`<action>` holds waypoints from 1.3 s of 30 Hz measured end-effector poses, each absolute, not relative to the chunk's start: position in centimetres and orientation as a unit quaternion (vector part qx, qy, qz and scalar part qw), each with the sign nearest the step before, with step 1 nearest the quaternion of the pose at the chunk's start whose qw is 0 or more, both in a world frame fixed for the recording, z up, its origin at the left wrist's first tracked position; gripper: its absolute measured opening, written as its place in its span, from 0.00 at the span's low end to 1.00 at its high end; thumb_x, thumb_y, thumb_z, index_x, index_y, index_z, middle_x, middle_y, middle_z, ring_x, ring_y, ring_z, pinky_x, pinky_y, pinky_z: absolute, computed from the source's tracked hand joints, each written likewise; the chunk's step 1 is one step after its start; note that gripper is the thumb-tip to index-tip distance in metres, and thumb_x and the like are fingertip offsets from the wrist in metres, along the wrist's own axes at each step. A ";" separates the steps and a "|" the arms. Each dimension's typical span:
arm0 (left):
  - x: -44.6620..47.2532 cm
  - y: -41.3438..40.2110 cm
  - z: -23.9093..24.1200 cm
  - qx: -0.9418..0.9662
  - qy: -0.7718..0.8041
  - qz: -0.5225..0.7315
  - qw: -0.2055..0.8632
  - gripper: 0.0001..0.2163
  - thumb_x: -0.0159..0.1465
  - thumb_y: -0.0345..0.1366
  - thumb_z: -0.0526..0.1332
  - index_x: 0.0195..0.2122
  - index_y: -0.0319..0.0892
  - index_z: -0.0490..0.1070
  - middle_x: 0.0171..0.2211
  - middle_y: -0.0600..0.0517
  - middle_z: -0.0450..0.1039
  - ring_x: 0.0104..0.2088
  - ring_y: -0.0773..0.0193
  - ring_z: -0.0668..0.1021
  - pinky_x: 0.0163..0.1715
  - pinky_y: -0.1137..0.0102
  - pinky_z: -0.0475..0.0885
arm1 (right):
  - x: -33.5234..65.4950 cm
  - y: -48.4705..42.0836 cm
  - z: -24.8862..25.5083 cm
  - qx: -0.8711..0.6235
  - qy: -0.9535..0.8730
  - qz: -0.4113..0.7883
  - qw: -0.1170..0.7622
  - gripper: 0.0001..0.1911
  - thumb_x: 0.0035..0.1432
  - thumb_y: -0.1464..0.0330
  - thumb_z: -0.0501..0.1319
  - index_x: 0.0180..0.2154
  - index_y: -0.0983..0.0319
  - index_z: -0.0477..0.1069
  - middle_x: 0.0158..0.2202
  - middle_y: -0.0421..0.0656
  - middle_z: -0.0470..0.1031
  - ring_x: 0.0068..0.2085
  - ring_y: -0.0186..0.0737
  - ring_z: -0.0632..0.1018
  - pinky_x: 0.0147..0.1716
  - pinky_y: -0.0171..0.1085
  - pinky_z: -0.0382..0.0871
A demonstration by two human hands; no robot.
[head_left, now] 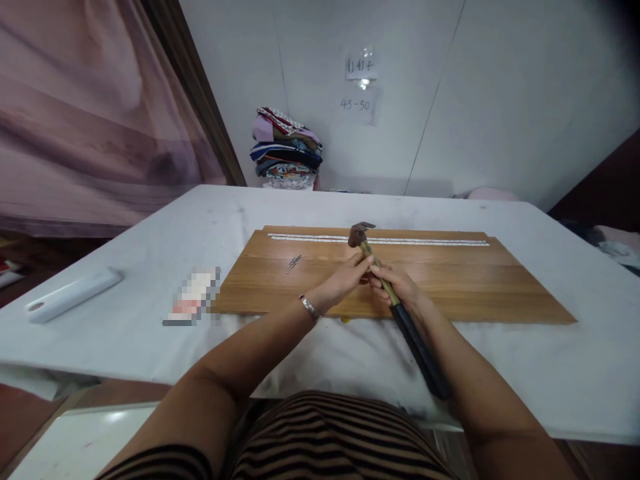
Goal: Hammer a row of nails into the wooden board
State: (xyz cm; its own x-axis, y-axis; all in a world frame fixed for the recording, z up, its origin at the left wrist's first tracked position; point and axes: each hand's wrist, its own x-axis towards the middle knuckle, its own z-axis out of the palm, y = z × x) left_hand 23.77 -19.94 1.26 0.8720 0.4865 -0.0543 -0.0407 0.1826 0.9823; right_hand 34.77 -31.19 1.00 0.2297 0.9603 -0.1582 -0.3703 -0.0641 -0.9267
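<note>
A wooden board [450, 280] lies on a table covered with a white cloth [150, 240]. My right hand [397, 285] grips a claw hammer [383, 283] by the upper part of its handle, the head raised over the board's middle and the black grip trailing back toward me. My left hand [345, 279] is closed in a pinch just left of the hammer shaft, touching the right hand; what it pinches is too small to name. A few loose nails [293, 263] lie on the board to the left. A white strip [425, 241] runs along the board's far edge.
A white bar-shaped object [73, 294] lies at the table's left edge, and a blurred-out item [193, 303] sits beside the board. Folded clothes [286, 150] are stacked against the far wall. A curtain [75, 113] hangs at left.
</note>
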 end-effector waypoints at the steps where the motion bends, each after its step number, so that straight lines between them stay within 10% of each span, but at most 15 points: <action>1: 22.9 -19.6 1.0 0.654 0.180 0.160 0.717 0.11 0.66 0.46 0.64 0.37 0.43 0.76 0.31 0.50 0.78 0.34 0.59 0.78 0.36 0.67 0.72 | 34.7 -31.4 0.8 -0.494 -0.303 0.548 0.603 0.25 0.46 0.50 0.74 0.34 0.57 0.66 0.19 0.29 0.63 0.13 0.26 0.59 0.08 0.28 0.53; 12: 15.6 -15.6 -4.4 0.898 0.321 0.142 0.266 0.06 0.67 0.37 0.59 0.32 0.45 0.70 0.32 0.47 0.76 0.36 0.56 0.77 0.39 0.67 0.64 | 31.3 -32.1 -1.2 -0.549 -0.274 0.546 0.570 0.29 0.45 0.47 0.72 0.33 0.56 0.60 0.18 0.27 0.64 0.12 0.26 0.60 0.08 0.28 0.53; 39: 15.5 -15.8 -4.8 0.939 0.294 0.085 0.159 0.10 0.73 0.37 0.55 0.37 0.43 0.73 0.38 0.48 0.81 0.40 0.58 0.80 0.39 0.68 0.67 | 30.3 -32.3 -1.2 -0.593 -0.237 0.550 0.538 0.30 0.44 0.45 0.71 0.37 0.57 0.62 0.19 0.27 0.65 0.11 0.25 0.60 0.08 0.29 0.52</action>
State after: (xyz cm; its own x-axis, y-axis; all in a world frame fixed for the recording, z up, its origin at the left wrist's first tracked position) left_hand 15.55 -15.78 -4.76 0.8125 0.5792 0.0659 0.5251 -0.7763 0.3487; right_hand 30.33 -32.31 -1.24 0.2824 0.8729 -0.3979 -0.3114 -0.3090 -0.8986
